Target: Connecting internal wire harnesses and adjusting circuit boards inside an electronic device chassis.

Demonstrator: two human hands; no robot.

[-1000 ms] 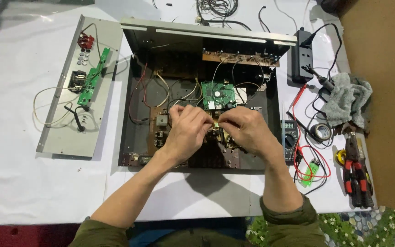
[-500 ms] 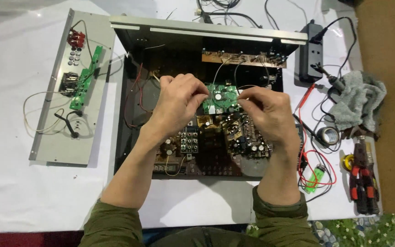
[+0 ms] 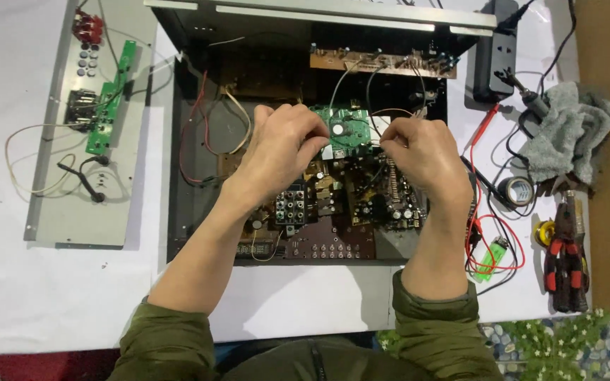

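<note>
An opened black metal chassis (image 3: 178,212) lies on the white table, full of brown circuit boards and wires. A small green circuit board (image 3: 347,130) sits in its middle. My left hand (image 3: 284,155) pinches the board's left edge with thumb and fingers. My right hand (image 3: 418,152) grips its right edge, where thin wires run off. Both wrists rest over the brown main board (image 3: 333,204) with its capacitors and connector blocks.
A grey cover panel (image 3: 79,176) with a narrow green board (image 3: 111,95) lies left of the chassis. On the right are a black power strip (image 3: 495,49), a grey cloth (image 3: 566,137), a tape roll (image 3: 515,190), red test leads (image 3: 492,240) and red-handled pliers (image 3: 566,261).
Both hands moved up from the lower main board to the small green board and now hold its two edges. The view has shifted closer and lower over the chassis.
</note>
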